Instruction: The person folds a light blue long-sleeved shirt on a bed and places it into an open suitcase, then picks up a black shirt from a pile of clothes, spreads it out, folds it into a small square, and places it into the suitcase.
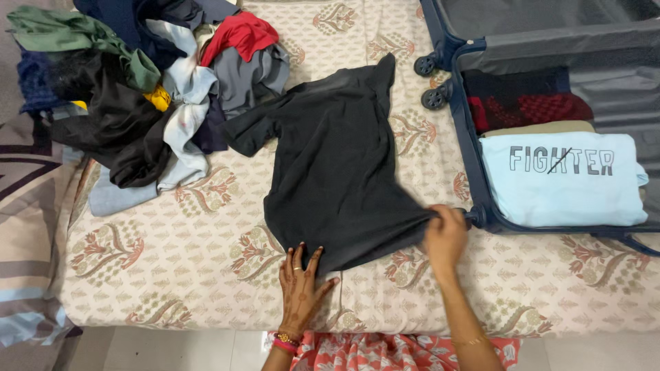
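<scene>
**Inspector:** Where is the dark grey T-shirt [337, 158]?

**Assistant:** It lies spread on the patterned bedsheet [206, 240], just left of the open suitcase [474, 137].

**Inspector:** Your hands?

**Assistant:** Your left hand [300, 278] rests flat, fingers spread, on the shirt's lower hem. Your right hand [445, 233] pinches the hem's corner, beside the suitcase rim.

**Inspector:** Anything else?

**Assistant:** A pile of loose clothes [137, 89] sits well left of the suitcase; a folded light blue shirt [564, 182] lies inside it.

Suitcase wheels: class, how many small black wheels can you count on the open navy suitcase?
2. One small black wheel sits at the navy suitcase corner; the second wheel is just below it. Others may be hidden.
</scene>
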